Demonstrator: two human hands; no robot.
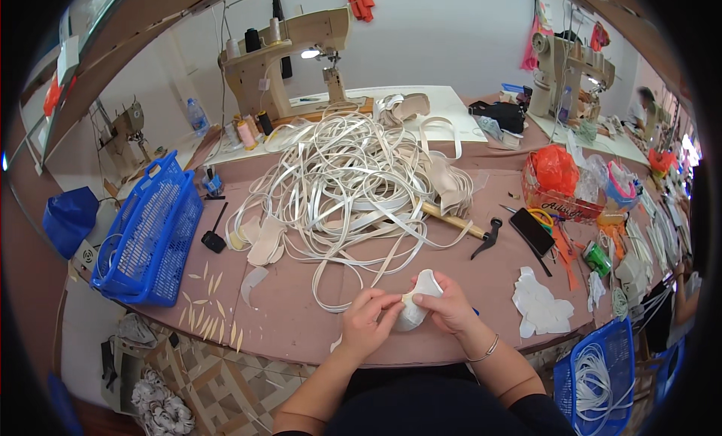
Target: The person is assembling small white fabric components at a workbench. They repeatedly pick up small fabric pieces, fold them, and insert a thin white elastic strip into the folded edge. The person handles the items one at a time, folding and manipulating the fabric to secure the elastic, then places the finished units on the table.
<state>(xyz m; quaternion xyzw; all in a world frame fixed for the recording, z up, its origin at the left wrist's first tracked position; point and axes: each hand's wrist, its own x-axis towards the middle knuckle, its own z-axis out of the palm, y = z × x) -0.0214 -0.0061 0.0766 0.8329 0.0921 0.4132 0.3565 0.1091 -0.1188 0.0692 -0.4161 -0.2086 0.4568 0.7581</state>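
Observation:
Near the front edge of the cloth-covered table, both my hands meet on a small curved white shoe piece (411, 313). My right hand (449, 304) grips its right side, with the thumb across the front. My left hand (370, 320) pinches at its upper left edge, where a thin yellowish strip shows; the fingertips partly cover it. Just beyond my hands lies a large tangle of white and beige strips (353, 188). A hammer (485, 233) rests at its right side, the wooden handle partly under the strips. Stacked beige pieces (267, 240) lie at the left.
Several pale leaf-shaped slips (207, 315) are scattered left. A blue basket (154, 240) stands at the left edge. To the right lie a black phone (532, 232), white cut pieces (540, 304) and a green can (596, 259). A sewing machine (289, 56) stands behind the strips.

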